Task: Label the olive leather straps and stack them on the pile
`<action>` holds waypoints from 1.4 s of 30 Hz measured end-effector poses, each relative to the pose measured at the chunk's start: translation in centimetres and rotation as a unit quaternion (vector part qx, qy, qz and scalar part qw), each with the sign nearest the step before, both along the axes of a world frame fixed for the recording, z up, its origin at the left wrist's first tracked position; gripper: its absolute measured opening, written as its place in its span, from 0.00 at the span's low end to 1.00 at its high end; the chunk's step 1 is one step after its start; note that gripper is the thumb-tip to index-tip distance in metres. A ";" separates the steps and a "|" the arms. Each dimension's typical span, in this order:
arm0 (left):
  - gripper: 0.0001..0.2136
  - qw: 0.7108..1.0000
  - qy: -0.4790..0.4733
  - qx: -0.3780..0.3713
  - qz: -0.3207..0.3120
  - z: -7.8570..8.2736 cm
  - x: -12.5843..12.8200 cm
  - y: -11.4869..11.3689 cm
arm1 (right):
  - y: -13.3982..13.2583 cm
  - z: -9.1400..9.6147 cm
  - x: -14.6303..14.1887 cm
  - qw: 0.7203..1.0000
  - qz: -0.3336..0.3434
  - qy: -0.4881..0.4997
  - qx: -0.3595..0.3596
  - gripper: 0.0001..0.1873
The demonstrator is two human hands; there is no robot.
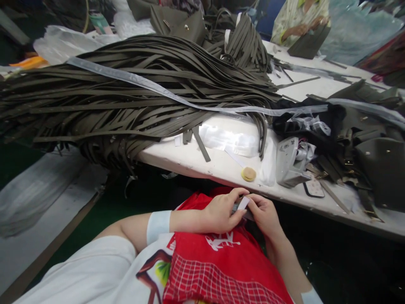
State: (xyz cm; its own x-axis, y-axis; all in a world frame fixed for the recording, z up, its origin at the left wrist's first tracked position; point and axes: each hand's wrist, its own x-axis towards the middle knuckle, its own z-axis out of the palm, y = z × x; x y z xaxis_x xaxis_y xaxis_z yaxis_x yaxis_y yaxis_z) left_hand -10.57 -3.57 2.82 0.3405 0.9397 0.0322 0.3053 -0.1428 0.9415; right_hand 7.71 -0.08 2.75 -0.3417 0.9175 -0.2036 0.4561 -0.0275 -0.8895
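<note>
My left hand (pixel 221 212) and my right hand (pixel 264 213) meet over my lap, just in front of the table edge. A small white slip (pixel 244 203) shows between their fingertips; the left thumb and fingers close round it. My right thumb and fingers pinch at its right side. Something greyish lies under the slip, mostly hidden by my fingers, and I cannot make out its kind. On the table just beyond my hands lies a round yellowish disc (pixel 248 174). Past it is a large bundle of dark olive straps (pixel 152 84).
A white tape dispenser (pixel 287 162) and a phone (pixel 314 188) lie on the table (pixel 180 156) at right. Dark bag pieces (pixel 382 169) with metal fittings fill the right end. Across the table a person (pixel 300 25) handles a dark bag (pixel 309 42). A clear strip (pixel 152 86) crosses the straps.
</note>
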 end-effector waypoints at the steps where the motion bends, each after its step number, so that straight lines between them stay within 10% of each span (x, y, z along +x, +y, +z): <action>1: 0.24 1.000 0.000 -0.027 0.000 -0.3 -0.1 0.2 | 0.1 0.2 -0.1 0.999 0.021 -0.016 0.030 0.14; 6: 0.25 0.991 -0.037 -0.127 -0.035 -2.1 0.0 0.6 | 0.5 0.6 -0.8 0.978 0.150 -0.078 0.119 0.13; 16: 0.25 0.985 -0.058 -0.152 -0.054 -2.1 0.0 -0.1 | 1.7 2.0 0.4 0.974 0.175 -0.027 -0.140 0.18; 29: 0.21 0.993 -0.013 -0.099 -0.066 -1.7 -0.3 -0.9 | 2.2 0.6 0.2 0.958 0.142 -0.029 -0.246 0.19; 42: 0.13 0.977 0.011 -0.181 -0.112 -2.5 -1.4 0.5 | -0.6 2.7 -0.8 0.925 0.176 -0.281 0.184 0.06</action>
